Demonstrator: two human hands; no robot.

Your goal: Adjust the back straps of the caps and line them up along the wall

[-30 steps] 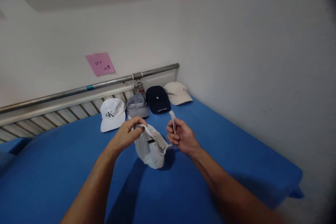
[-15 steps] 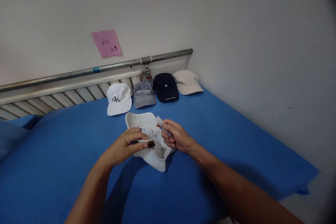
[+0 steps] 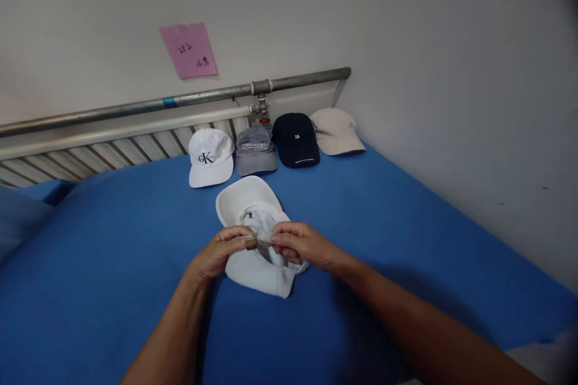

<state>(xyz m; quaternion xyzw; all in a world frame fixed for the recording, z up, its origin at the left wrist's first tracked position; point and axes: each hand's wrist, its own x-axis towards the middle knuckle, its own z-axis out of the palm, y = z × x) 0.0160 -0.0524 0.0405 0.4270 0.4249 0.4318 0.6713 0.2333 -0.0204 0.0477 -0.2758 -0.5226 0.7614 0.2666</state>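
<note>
While gripped by two hands [image 3: 266,248], one cap [image 3: 253,234]

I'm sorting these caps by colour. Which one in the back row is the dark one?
The navy cap, third from the left, between the grey cap and the beige cap.

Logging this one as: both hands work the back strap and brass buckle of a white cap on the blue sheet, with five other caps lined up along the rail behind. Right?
Not quite: the head view shows four caps along the metal rail, not five: white cap with black logo, grey cap, navy cap, beige cap. The rest holds.
</note>
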